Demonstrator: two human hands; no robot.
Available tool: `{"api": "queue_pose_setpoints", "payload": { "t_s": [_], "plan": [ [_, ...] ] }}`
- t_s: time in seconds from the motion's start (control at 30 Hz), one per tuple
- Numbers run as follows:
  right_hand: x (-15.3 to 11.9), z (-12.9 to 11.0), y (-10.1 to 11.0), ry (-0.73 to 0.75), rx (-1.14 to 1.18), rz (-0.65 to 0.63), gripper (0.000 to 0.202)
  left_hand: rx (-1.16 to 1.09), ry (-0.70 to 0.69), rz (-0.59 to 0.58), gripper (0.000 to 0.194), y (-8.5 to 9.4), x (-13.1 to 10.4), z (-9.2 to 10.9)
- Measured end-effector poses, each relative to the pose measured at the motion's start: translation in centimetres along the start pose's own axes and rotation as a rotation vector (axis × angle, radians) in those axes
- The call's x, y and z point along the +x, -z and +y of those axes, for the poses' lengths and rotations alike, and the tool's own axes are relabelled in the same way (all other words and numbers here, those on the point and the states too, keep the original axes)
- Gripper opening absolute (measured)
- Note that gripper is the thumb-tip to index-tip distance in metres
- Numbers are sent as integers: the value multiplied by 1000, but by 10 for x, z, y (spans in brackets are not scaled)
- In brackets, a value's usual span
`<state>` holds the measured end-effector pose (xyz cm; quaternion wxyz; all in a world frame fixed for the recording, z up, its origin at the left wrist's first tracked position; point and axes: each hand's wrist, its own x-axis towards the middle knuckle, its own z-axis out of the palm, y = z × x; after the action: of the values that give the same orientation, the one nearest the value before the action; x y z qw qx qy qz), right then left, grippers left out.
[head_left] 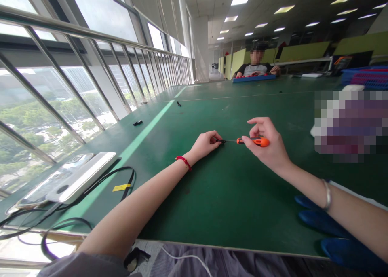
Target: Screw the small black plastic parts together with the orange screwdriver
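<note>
From afar, I watched the left hand [206, 143] pinch a black part [222, 141]; at its three o'clock, the right hand [271, 152] grasped an orange screwdriver [263, 142], work apparently unfinished.

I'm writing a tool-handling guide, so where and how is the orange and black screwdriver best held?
Probably by the thick screwdriver handle, coming from the right: it is much wider than the thin metal shaft, which points left to the small black part in the left hand. The right hand holds it there.
</note>
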<state>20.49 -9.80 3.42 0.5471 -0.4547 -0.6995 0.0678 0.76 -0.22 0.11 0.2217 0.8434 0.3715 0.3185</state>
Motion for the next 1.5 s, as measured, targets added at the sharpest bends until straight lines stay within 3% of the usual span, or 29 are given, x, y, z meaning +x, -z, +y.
{"api": "queue_pose_setpoints", "payload": {
  "t_s": [0.1,0.23,0.4,0.57,0.67,0.77,0.87,1.03,1.13,1.27,1.33,1.5],
  "plan": [
    [-1,1,1,-38,-2,-66,13,-2,3,1,14,0,0,0],
    [-1,1,0,6,-39,4,10,1,2,0,13,0,0,0],
    [0,2,0,31,-2,54,32,-3,4,0,13,0,0,0],
    [-1,-1,0,-28,-13,-81,11,-1,1,5,13,0,0,0],
    [-1,-1,0,2,-27,-19,8,4,-3,6,13,0,0,0],
    [0,0,-1,34,-17,62,23,6,0,3,13,0,0,0],
    [0,1,0,31,3,49,34,7,0,-1,13,0,0,-1],
    [0,-1,1,-45,-43,-72,10,6,-4,-4,14,0,1,-2],
    [0,-2,1,1,-57,-6,10,3,-2,-3,14,0,1,-2],
    [1,-1,0,41,-36,80,31,0,1,-5,14,0,0,-1],
    [1,-1,0,24,-29,49,33,2,4,-5,14,0,0,0],
    [0,-2,1,-26,-50,-67,10,6,5,1,14,1,0,1]
  ]
}}
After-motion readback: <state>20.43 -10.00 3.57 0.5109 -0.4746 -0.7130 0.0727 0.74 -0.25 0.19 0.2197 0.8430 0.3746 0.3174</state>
